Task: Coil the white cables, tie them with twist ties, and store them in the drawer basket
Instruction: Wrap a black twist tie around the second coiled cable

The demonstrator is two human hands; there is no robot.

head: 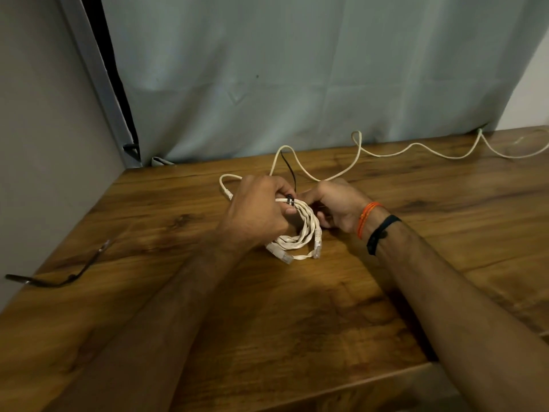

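**Coil held, tie going on**

Wood-grain table (297, 337) stands against a pale curtain (297, 69), and we note all work takes place near its middle.

We find one white coil (303, 233) resting on the table between the two hands, its clear plugs lying at the near side. A black twist tie (290, 200) is wrapped over the coil's top, with one tail rising free behind it. The left hand (255, 212) grips the coil beside the tie, fingers curled round the strands. The right hand (335, 206) has its fingers curled in at the tie; we judge it is pinching the tie's other end, though the fingertips are hidden.

A second cable (386, 151) lies loose and uncoiled along the back of the table. Another black tie (59, 278) lies well apart at the left edge. No drawer basket is in view.

Handling, in our judgement: the cable is light and springy, so the loops will open if released before the tie is twisted shut. Hold should stay on the bundled strands close to the tie, not on the plugs, whose clips look fragile. The tie is thin and easily bent; grip it near the coil to twist tight.
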